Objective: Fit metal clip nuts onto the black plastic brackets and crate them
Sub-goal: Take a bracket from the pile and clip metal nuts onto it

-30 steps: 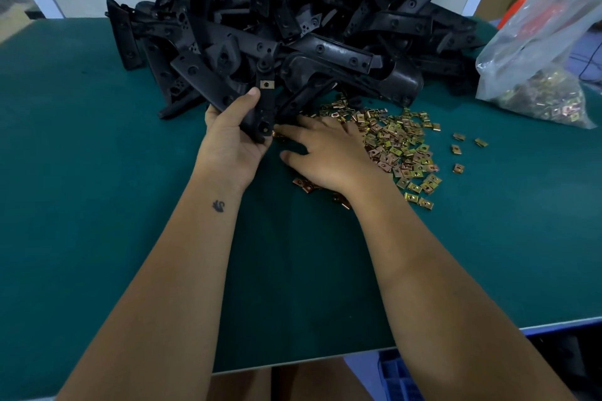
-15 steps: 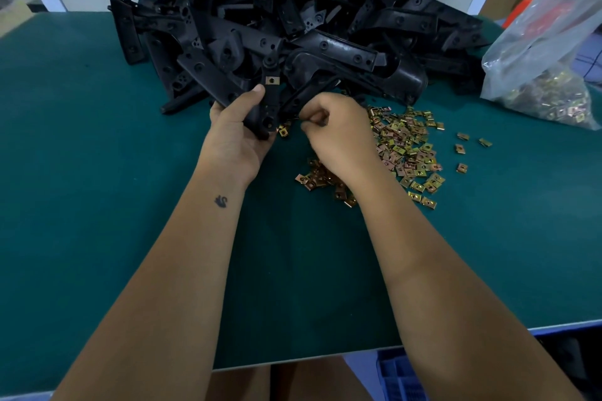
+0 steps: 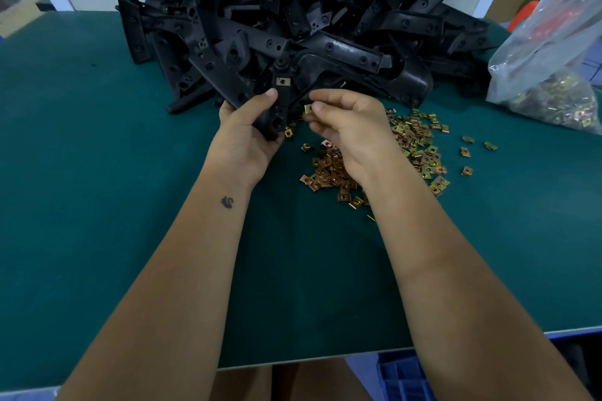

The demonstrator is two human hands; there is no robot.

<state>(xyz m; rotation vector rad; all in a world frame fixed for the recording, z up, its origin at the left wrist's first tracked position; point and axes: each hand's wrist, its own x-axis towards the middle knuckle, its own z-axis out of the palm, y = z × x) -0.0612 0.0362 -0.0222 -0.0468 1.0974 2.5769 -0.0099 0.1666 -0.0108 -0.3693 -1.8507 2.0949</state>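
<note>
Your right hand (image 3: 351,130) has its fingers (image 3: 321,106) curled in a pinch on a single clip nut (image 3: 307,108), held just beside the bracket (image 3: 282,98), not yet touching it as far as you can tell. Your left hand (image 3: 247,137) wraps the bracket's near end, thumb laid across its face, the other fingers hidden behind.

The bracket's long axis runs away from you, nearly upright in the view, its far end pointing into the pile of brackets (image 3: 325,26). One fitted nut (image 3: 282,81) already sits on that arm above your thumb.

To seat the next one well, turn the open mouth of the nut toward the bracket's edge, line it up with a free hole, and slide it on square until the holes meet; which way the mouth faces now is too small to tell. Keep your left grip firm so the arm does not twist.

Loose nuts (image 3: 413,146) lie scattered on the green surface (image 3: 97,205) under your right wrist, with a bag of nuts (image 3: 550,75) at the far right.
</note>
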